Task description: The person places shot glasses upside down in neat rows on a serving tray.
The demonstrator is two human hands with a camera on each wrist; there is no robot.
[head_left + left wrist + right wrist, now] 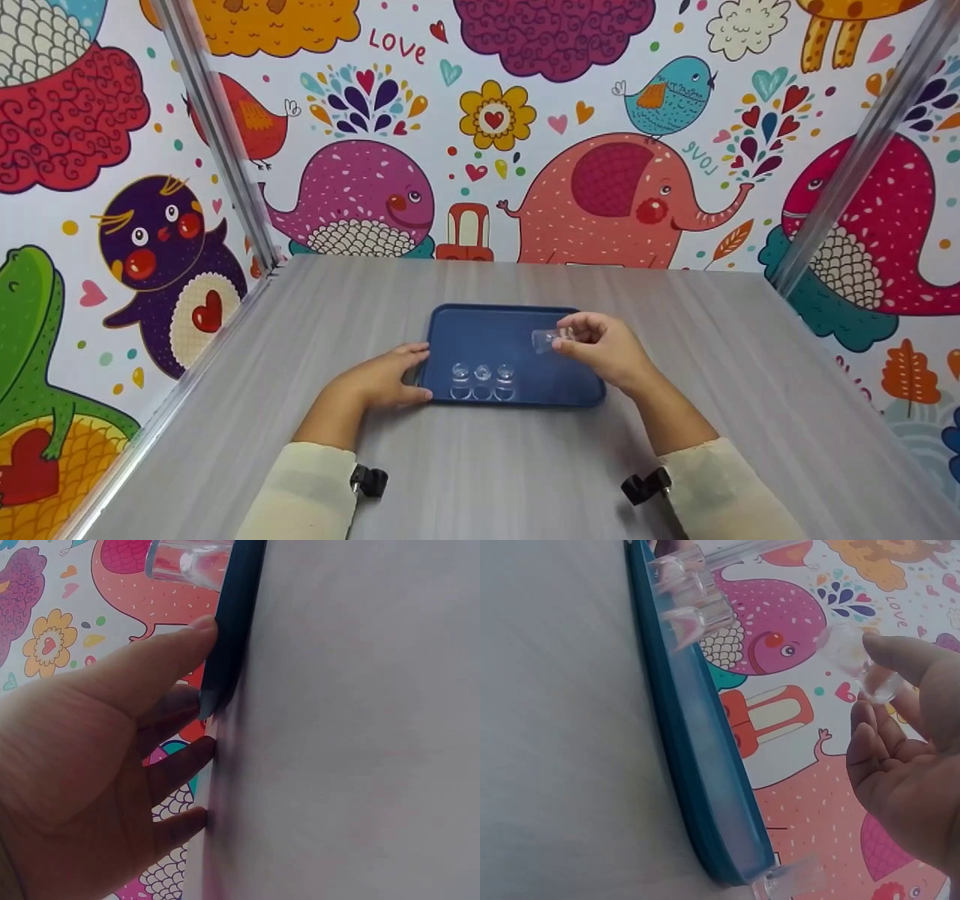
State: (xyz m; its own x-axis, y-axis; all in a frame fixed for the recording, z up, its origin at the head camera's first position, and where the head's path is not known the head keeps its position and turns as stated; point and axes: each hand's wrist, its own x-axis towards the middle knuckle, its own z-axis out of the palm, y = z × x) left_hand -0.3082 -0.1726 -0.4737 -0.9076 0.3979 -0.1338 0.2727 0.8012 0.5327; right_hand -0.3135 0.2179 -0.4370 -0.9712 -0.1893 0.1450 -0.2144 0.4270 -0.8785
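My right hand [609, 352] pinches a small clear cup [546, 341] between thumb and fingers, tipped on its side above the right part of a blue tray [480, 330]. In the right wrist view the thumb lies against this cup [847, 652]. Several more clear cups are about, with three [482, 382] in a row near the tray's front left. Another cup [791, 879] shows by the tray's far end in the right wrist view. My left hand [386, 376] rests at the tray's left edge with fingers spread. Its thumb [172, 656] touches the rim in the left wrist view.
The tray lies on a grey wood-grain table [465, 465]. Walls with cartoon animals [600, 202] enclose the back and sides, with metal posts [225, 142] at the corners. Black camera mounts [369, 480] sit on both sleeves.
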